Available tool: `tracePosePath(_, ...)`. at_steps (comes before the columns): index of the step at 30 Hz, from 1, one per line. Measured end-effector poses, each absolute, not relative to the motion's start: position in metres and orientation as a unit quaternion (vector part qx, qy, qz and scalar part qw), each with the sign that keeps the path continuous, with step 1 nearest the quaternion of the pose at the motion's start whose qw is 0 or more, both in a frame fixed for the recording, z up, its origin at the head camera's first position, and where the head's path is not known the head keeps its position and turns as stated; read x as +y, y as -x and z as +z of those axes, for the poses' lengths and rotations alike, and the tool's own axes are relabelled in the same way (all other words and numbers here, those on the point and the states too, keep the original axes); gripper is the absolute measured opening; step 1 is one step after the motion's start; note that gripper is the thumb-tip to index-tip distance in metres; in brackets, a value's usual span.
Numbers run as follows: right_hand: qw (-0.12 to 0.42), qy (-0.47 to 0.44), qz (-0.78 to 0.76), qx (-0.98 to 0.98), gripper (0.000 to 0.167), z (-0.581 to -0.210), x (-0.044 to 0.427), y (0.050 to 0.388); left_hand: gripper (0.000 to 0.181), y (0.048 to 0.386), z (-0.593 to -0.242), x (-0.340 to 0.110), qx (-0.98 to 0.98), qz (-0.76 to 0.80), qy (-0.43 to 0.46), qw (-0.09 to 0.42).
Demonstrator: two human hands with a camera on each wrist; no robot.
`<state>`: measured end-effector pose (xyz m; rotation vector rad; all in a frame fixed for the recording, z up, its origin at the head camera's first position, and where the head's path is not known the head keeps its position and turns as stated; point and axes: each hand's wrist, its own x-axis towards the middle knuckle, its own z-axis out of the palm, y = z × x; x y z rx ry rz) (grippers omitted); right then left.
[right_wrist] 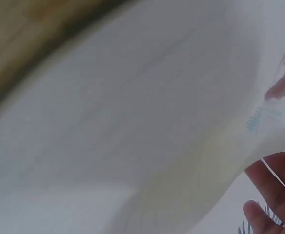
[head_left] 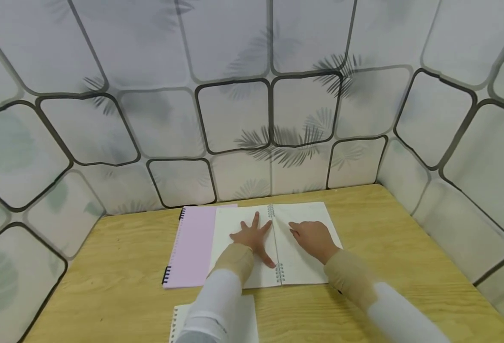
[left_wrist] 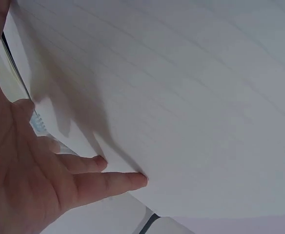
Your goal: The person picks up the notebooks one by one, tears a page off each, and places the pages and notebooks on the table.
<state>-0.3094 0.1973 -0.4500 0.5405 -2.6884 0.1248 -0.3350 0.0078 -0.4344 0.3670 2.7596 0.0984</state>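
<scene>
An open spiral notebook (head_left: 301, 274) with white pages lies on the table. My left hand (head_left: 252, 237) rests spread on its left page, fingertips touching the paper; in the left wrist view, the hand (left_wrist: 35, 170) shows its palm and straight fingers against the faintly lined sheet. Over the right page, my right hand (head_left: 313, 238) has its fingers bent and pinches a page. The right wrist view shows that page (right_wrist: 196, 180) bowed upward, its edge at the fingers of my right hand (right_wrist: 276, 195). Its thumb is hard to make out there.
A lilac notebook (head_left: 190, 247) with black binding rings lies to the left, partly under the open one. Nearer me is another white ring-holed pad (head_left: 247, 317), partly covered by my left sleeve. Patterned walls (head_left: 234, 119) enclose the wooden table (head_left: 119, 276) at the back and sides.
</scene>
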Motion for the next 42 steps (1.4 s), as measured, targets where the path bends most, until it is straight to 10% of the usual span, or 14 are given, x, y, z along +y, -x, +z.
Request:
tracePosePath(20,0.053,-0.218,0.048,-0.973,0.022,-0.443,0.189,0.298,0.119,0.348,-0.438,0.002,0.963,0.069,-0.158,0.205)
tracePosePath(42,0.128,-0.239,0.012,-0.963,0.024,-0.446,0.202,0.268,0.125,0.347,-0.44,0.008,0.965,0.044,-0.168,0.196)
